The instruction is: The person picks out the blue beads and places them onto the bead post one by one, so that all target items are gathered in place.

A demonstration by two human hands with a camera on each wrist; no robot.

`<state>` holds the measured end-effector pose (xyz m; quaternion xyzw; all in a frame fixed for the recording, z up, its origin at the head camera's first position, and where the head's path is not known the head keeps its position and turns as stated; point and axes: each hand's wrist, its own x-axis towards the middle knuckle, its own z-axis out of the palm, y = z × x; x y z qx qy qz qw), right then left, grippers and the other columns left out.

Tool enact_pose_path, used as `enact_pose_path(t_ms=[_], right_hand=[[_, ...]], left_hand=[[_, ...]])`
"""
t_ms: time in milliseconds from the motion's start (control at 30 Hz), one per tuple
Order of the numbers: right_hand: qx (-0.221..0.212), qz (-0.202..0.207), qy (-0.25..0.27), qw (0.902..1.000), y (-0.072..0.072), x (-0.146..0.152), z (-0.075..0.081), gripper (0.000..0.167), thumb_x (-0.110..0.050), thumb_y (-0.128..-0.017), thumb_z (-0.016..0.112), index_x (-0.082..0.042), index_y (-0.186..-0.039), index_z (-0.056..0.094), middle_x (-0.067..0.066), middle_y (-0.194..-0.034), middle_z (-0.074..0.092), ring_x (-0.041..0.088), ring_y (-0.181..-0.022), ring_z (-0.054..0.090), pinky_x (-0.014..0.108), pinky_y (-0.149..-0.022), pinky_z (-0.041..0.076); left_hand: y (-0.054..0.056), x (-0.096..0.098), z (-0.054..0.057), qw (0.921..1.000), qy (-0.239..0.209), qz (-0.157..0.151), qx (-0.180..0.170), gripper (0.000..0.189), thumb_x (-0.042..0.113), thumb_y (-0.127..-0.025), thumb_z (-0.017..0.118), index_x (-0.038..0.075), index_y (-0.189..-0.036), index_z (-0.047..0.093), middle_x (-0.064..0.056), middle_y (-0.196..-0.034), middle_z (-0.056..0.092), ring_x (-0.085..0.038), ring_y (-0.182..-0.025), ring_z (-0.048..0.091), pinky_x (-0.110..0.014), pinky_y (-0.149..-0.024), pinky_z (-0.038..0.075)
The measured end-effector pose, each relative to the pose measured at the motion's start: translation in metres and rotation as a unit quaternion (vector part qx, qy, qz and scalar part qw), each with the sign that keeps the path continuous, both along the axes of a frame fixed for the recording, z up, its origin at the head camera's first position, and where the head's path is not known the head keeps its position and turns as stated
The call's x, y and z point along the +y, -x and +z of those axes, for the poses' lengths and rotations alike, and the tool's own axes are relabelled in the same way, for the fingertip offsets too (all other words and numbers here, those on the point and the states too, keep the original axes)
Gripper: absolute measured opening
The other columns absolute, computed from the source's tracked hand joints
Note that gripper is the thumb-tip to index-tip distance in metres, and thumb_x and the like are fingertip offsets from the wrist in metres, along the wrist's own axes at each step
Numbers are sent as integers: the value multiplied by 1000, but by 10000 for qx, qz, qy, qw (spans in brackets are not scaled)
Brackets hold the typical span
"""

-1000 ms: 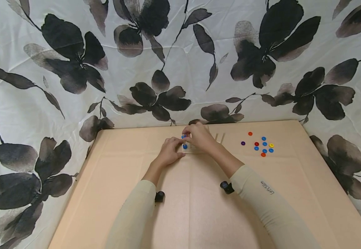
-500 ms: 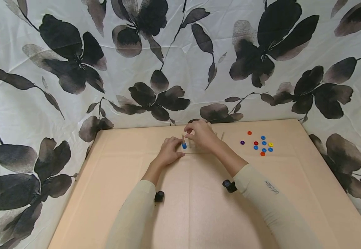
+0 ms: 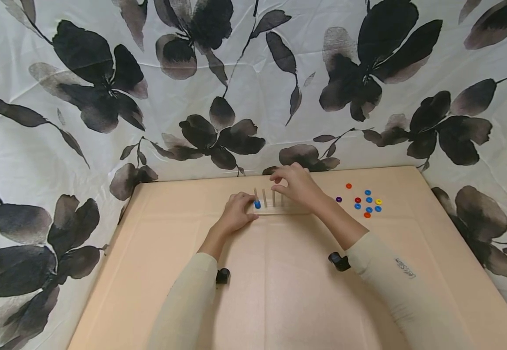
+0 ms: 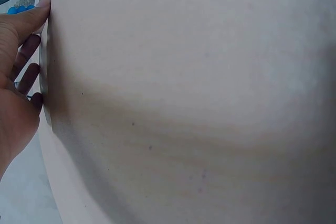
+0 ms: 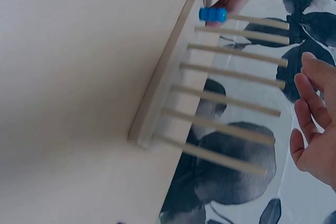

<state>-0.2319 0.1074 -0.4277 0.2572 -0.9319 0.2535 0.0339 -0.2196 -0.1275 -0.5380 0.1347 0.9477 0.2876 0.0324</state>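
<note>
A wooden peg rack (image 5: 157, 90), a long base with several upright thin pegs, stands near the table's back edge. My left hand (image 3: 236, 213) holds its left end, thumb on the front side and fingers behind, as the right wrist view shows. A short stack of blue beads (image 5: 212, 14) sits at the bottom of the leftmost peg, beside that hand; the other pegs in the right wrist view are bare. My right hand (image 3: 299, 184) hovers over the rack's right part, fingers loosely bent, with nothing in them. It is apart from the peg tips.
Right of the rack lie several loose round beads: blue beads (image 3: 369, 210), orange-red beads (image 3: 367, 215), a yellow bead (image 3: 378, 201) and a purple bead (image 3: 339, 199). Behind the table (image 3: 262, 272) hangs a white cloth (image 3: 236, 48) with dark flowers.
My right hand has let go of a blue bead at the leftmost peg and moved right, away from it. The blue now sits low on that peg. My left hand stays put.
</note>
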Motion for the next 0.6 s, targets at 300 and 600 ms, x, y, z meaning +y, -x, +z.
enact_pose_path(t_ms=[300,600], right_hand=[[194,59,70,9998,0,30,7,29,-23,-93,78,-10,-119,76,7,-109,75,32,-112,57,54,-95,43],[354,-10,356,9987,-5,68,16,27,-19,-94,76,-5,-117,74,13,-111,73,35,-112,60,56,-102,43]], left_hand=[[0,-1,-1,10000,-80,-15,-44,52,24,-87,84,11,-134,66,-11,-140,59,-34,-136,45,-49,-118,34],[0,-1,-1,10000,-46,-46,-36,53,24,-87,84,11,-135,65,-11,-140,59,-33,-136,45,-48,-118,35]])
